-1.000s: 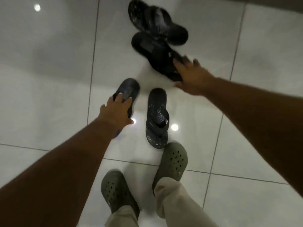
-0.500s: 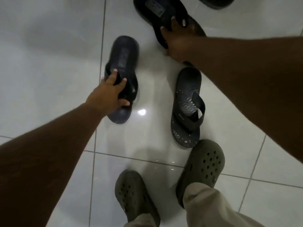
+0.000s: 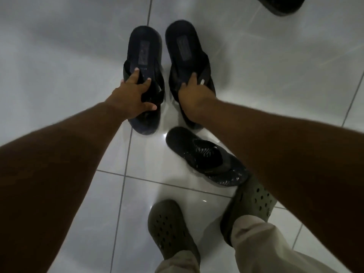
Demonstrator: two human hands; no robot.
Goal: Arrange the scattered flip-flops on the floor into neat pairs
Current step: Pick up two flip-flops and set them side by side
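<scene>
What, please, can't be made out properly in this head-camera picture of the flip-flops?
- Dark flip-flop, head view: cut off by the top edge.
- Patterned flip-flop: toe end hidden under the right forearm.
- Insole labels on the left-hand flip-flop and right-hand flip-flop: too blurred to read.

Head view, steep downward (edges probably distorted).

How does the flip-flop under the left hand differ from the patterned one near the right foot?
The held flip-flop has a plain footbed with a rectangular label and points straight away; the patterned flip-flop shows wavy markings and lies diagonally. The left hand grips the first; nothing touches the second. Both are dark.
</scene>
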